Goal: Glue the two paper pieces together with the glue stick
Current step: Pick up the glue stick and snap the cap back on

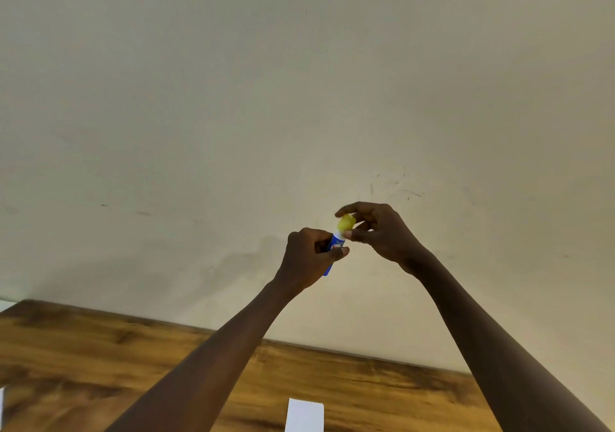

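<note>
A blue glue stick (335,243) with a yellow cap (346,222) is held up in the air in front of the wall. My left hand (307,258) grips the blue body. The fingertips of my right hand (379,232) pinch the yellow cap at its top end. Whether the cap is still seated on the body is unclear. A white paper piece (304,415) lies on the wooden table (83,358) at the bottom edge of the view, between my forearms. Another white edge (1,405) shows at the far left border, mostly cut off.
A plain beige wall (299,99) fills most of the view behind the table's far edge. Both forearms stretch up from the bottom corners over the tabletop.
</note>
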A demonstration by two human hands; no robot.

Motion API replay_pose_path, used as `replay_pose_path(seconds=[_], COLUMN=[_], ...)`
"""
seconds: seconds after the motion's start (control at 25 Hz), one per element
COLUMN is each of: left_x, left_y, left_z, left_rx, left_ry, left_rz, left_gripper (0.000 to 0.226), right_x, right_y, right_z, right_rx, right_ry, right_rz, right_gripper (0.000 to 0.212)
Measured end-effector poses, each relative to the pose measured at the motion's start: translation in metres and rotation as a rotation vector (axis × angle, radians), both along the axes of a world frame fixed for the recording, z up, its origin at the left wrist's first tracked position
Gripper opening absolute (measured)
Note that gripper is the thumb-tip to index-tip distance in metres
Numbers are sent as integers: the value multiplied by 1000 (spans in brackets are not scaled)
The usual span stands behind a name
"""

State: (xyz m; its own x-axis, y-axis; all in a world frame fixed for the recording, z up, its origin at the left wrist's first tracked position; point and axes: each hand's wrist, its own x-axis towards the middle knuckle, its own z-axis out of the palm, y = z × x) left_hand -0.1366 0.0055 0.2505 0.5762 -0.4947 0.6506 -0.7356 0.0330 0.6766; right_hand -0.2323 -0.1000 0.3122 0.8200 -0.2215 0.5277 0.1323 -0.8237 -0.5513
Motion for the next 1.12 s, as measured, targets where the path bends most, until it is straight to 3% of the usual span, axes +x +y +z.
replay_pose_path(seconds=[0.56, 1.12], left_x=[-3, -3], left_y=[11, 23], left_z=[-15, -23], left_rx=[48, 175], left_ry=[15, 0], left_rz=[87, 79], left_gripper=[25, 28], right_x=[15, 25], right_y=[12, 17], right_z=[-21, -29], right_rx=[-169, -188], right_ry=[74, 220], right_rz=[-25, -29], right_gripper=[17, 12])
